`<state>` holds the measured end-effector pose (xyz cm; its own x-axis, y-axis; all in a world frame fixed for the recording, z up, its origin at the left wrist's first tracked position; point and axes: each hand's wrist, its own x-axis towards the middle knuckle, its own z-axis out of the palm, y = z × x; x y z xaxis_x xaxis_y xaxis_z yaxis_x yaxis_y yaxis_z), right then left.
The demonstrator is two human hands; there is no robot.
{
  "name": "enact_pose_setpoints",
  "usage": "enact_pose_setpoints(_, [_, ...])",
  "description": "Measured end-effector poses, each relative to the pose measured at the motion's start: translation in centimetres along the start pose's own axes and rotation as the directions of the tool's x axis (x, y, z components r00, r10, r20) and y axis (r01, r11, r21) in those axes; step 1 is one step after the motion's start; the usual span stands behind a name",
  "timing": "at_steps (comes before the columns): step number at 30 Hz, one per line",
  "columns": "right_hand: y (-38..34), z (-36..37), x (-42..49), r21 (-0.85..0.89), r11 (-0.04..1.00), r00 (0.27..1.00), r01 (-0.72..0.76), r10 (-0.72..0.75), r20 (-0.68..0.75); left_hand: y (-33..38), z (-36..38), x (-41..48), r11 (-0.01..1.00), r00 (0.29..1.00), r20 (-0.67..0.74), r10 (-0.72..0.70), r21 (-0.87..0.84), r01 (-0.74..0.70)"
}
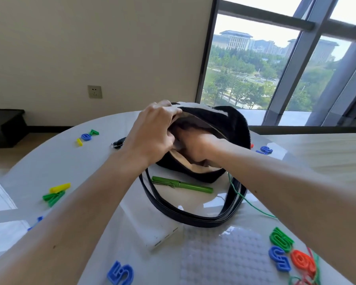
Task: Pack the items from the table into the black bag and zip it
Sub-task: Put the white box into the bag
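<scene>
The black fuzzy bag [232,124] lies on the round white table [90,161], its mouth open and its beige lining showing. My left hand [154,128] grips the bag's upper rim and holds it open. My right hand [195,147] is pushed inside the opening; whether it holds anything is hidden. The bag's black straps [185,217] loop toward me on the table. A green pen [181,184] lies inside that loop, just below the bag. A white flat box [162,235] rests near my left forearm.
Coloured plastic numbers lie scattered: a blue 5 [120,273], green, blue and orange ones [284,251] at right, yellow and green pieces [57,193] at left, more [87,136] farther back. A key clip [117,143] lies left of the bag. Green string [253,206] trails right. A bumpy clear sheet [224,256] lies near me.
</scene>
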<state>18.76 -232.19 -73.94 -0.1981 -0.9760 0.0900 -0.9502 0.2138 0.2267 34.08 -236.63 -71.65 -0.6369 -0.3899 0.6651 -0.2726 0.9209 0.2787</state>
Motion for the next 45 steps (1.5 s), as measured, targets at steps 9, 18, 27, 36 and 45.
enact_pose_setpoints(9, [-0.4,2.0,-0.9,-0.066,0.996,0.997,-0.061,0.057,-0.059,-0.1,-0.3,-0.1,0.999,1.0,0.026,-0.005,-0.04,0.006])
enact_pose_setpoints(18, [3.3,-3.8,-9.7,0.328,0.945,0.963,-0.013,0.1,-0.251,-0.7,-0.2,-0.2,0.999,0.998,0.056,-0.003,-0.036,0.005])
enact_pose_setpoints(27, [5.4,1.5,-12.6,0.103,0.92,0.925,-0.378,0.38,0.002,-0.5,0.4,0.1,0.999,0.996,0.081,-0.025,-0.023,0.027])
enact_pose_setpoints(36, [10.3,-2.3,-16.1,0.134,0.887,0.893,-0.443,0.449,-0.02,-1.1,0.5,-0.2,0.999,0.995,0.094,-0.04,0.002,0.04])
enact_pose_setpoints(45, [3.3,-4.7,-17.3,-0.057,0.948,0.95,-0.313,0.312,-0.025,-1.5,0.7,0.2,0.998,0.991,0.126,-0.049,-0.032,0.053])
